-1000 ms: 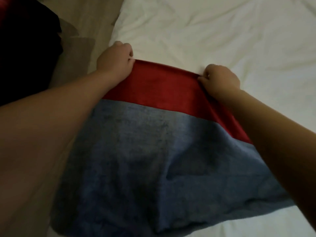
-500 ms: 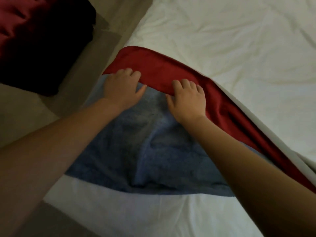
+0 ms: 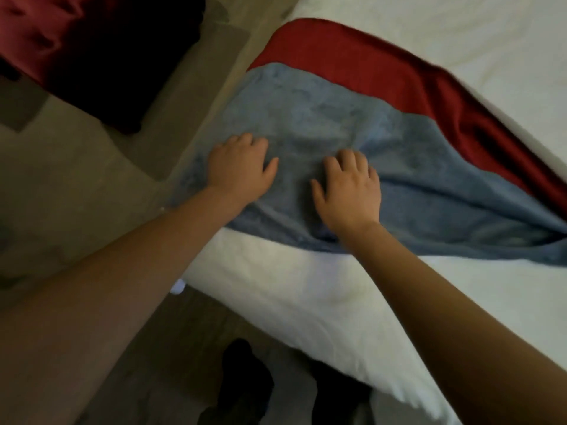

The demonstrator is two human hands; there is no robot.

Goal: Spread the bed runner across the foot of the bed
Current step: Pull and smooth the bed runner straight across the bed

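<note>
**Two open hands pressed on bed runner (image 3: 337, 118) at corner of bed (image 3: 291, 302)**

Both hands were found palm down on the runner, and neither gripped it. The left hand (image 3: 242, 167) lay on the blue pile near the runner's end, close to the side edge of the mattress. Its thumb was spread toward the right and its fingers pointed away from the person, the tips foreshortened. The right hand (image 3: 348, 191) lay just beside it without touching it, fingers spread and extended, pressing the same blue surface. No fold of cloth was pinched in either hand.

The runner lay on the white sheet (image 3: 506, 41) at a corner of the bed, running diagonally from the upper middle of the view to the right edge. It showed two colours: a broad blue plush field and a red band (image 3: 383, 65) along the far edge. The red band was creased toward the right. The blue field rose in soft wrinkles around and to the right of the right hand. The runner's near edge stopped short of the mattress edge, with a strip of white between them.

A grey-brown floor (image 3: 61, 194) was seen left of the bed. A dark red upholstered item (image 3: 76, 35) stood on it at upper left; whether it was a cushion or a seat could not be determined. A dark shape (image 3: 245, 384) by the bed corner at the bottom was too dim to identify.
</note>
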